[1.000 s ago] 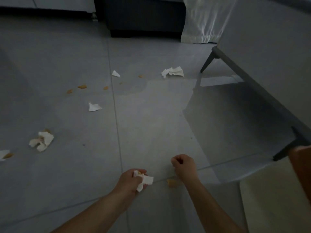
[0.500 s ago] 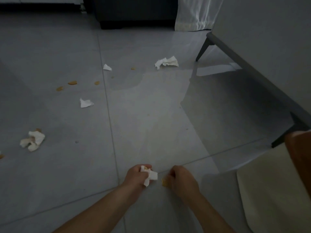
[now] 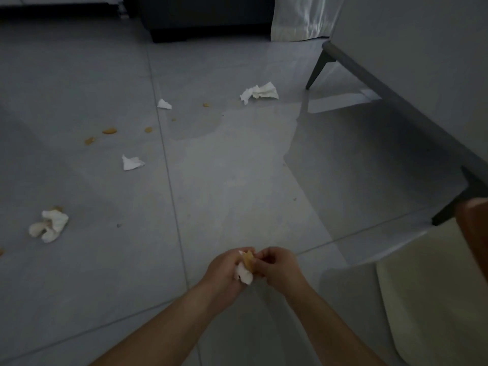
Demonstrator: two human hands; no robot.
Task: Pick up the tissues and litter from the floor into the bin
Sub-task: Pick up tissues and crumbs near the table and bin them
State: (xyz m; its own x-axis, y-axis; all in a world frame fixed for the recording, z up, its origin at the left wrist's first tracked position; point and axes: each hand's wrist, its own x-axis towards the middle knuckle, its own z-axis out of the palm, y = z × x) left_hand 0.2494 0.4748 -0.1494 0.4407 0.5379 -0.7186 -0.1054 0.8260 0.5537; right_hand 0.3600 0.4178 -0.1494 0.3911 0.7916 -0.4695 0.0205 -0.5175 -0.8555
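My left hand (image 3: 223,270) grips a crumpled white tissue (image 3: 244,276) low in the middle of the view. My right hand (image 3: 280,265) pinches an orange-brown scrap (image 3: 248,258) and presses it against that tissue. Both hands touch. On the grey tiled floor lie more white tissues: a large one (image 3: 260,92) far ahead, a small one (image 3: 164,104), another (image 3: 132,163) at left centre, and a bunched one (image 3: 50,225) at far left. Orange crumbs (image 3: 109,131) are scattered at upper left. No bin is clearly in view.
A grey sofa (image 3: 412,62) on dark legs runs along the right. A cream-coloured object (image 3: 435,307) and a brown edge (image 3: 475,228) sit at lower right. A dark cabinet (image 3: 206,19) and a white curtain (image 3: 301,17) stand at the back.
My right hand went down to the orange scrap on the floor, picked it up and brought it to the tissue in my left hand. The camera tilted slightly.
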